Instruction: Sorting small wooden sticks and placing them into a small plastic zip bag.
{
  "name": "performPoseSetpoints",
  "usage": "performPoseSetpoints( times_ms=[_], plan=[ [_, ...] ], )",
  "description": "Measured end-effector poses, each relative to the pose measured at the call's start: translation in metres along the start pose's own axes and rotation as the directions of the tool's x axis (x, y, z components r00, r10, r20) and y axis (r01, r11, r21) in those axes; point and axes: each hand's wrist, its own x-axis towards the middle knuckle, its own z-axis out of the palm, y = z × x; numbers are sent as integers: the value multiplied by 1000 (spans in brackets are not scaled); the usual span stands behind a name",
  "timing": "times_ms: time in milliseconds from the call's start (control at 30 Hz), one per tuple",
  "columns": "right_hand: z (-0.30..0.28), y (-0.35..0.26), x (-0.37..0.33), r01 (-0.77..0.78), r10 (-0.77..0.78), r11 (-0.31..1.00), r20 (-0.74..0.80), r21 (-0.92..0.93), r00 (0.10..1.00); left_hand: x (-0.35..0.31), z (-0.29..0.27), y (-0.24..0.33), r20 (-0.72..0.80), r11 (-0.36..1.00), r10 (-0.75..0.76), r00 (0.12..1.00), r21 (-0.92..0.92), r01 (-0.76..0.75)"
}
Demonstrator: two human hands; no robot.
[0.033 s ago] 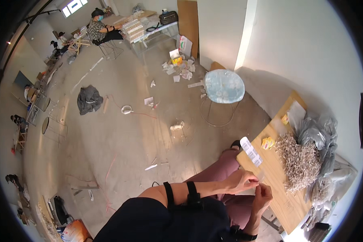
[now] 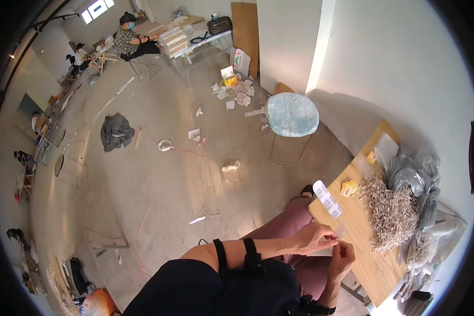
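Note:
My left hand (image 2: pixel 317 238) and my right hand (image 2: pixel 344 256) meet fingertip to fingertip at the near left edge of a wooden board table (image 2: pixel 366 247). Both are closed in a pinch. A small translucent piece (image 2: pixel 341 230) shows just beyond the fingertips, too faint to name. Beyond my hands a white strip of printed labels (image 2: pixel 327 199) lies along the table's left edge. Farther in sits a small yellow packet (image 2: pixel 348 188). To the right spreads a large heap of thin, pale stick-like pieces (image 2: pixel 388 213).
Grey plastic bags (image 2: pixel 416 171) lie against the wall behind the heap. A stool with a pale blue cover (image 2: pixel 292 115) stands ahead. Paper scraps, a dark cloth bundle (image 2: pixel 117 131) and a white ring (image 2: pixel 165 145) lie on the floor. Several people sit at tables farther off.

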Motion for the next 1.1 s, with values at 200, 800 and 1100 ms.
performPoseSetpoints(
  times_ms=[200,800,1100],
  plan=[
    [18,-15,5,67,-64,997,-57,41,996,6,-9,13,-20,996,-16,1000,92,18],
    [13,-4,9,-196,157,885,126,422,980,23,-14,9,-3,964,196,981,182,-192],
    [0,-27,8,123,-116,992,-190,24,975,24,-7,10,35,829,422,906,389,-401]
  ],
)
